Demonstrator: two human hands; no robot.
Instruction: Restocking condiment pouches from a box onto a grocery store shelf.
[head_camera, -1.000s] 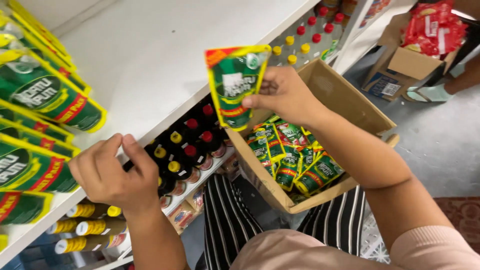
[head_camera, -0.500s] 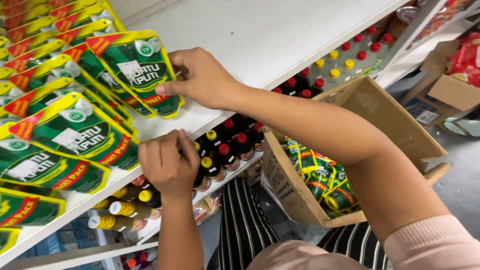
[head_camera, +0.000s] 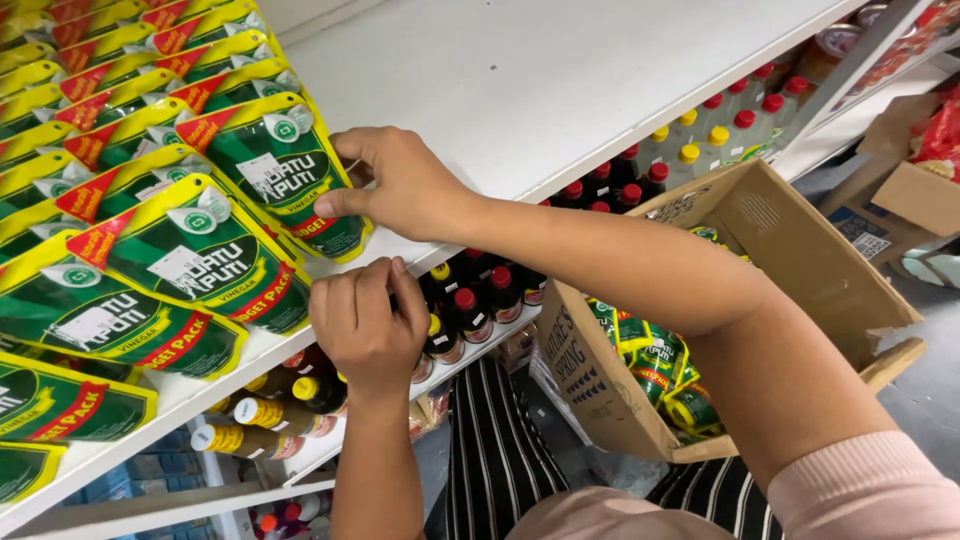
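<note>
**Pouch moved from mid-air to the shelf row**

A second ago my right hand (head_camera: 405, 185) held the green-and-yellow vinegar pouch (head_camera: 285, 170) up over the cardboard box (head_camera: 800, 250). It now lies at the end of the row on the white shelf (head_camera: 560, 80), my fingers pressing its edge. My left hand (head_camera: 365, 325) has slid right along the shelf lip, ending just below the pouch.

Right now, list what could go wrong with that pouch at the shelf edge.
The green pouch under the right hand overhangs the white shelf edge; released, it may slide onto the bottles below. The cardboard box sits tilted at the person's lap and might tip its pouches out.
</note>
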